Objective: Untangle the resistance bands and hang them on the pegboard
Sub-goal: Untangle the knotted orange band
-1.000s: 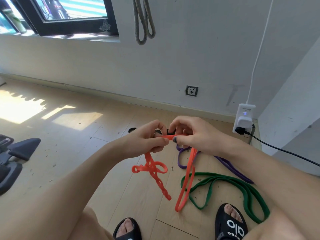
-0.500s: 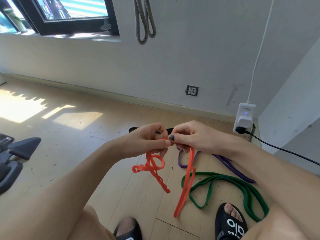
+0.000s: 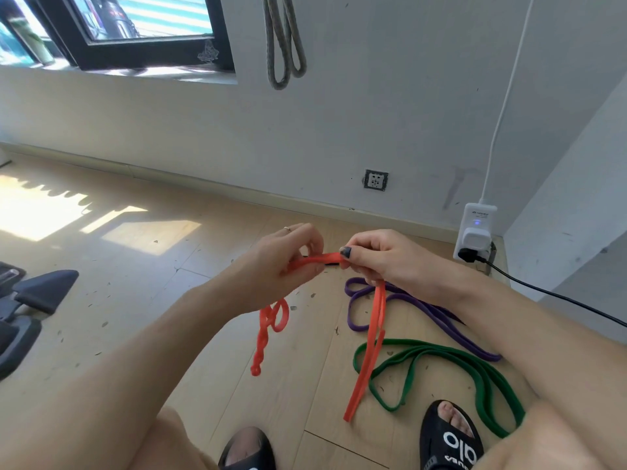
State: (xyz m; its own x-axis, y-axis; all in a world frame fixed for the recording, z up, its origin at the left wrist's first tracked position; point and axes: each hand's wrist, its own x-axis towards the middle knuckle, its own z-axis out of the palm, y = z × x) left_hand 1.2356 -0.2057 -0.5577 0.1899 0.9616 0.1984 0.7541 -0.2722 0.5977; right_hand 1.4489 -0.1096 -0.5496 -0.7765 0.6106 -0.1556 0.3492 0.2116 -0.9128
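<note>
Flat orange rubber resistance band: short span pinched between left hand and right hand; twisted end hangs below left.

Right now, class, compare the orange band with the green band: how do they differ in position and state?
The orange band is lifted, pinched between the left hand and the right hand; the green band lies untouched on the floor. The orange band's left end hangs twisted and knotted; the green band lies in loose, flat loops. Both are long flat bands, not yet hung.
</note>
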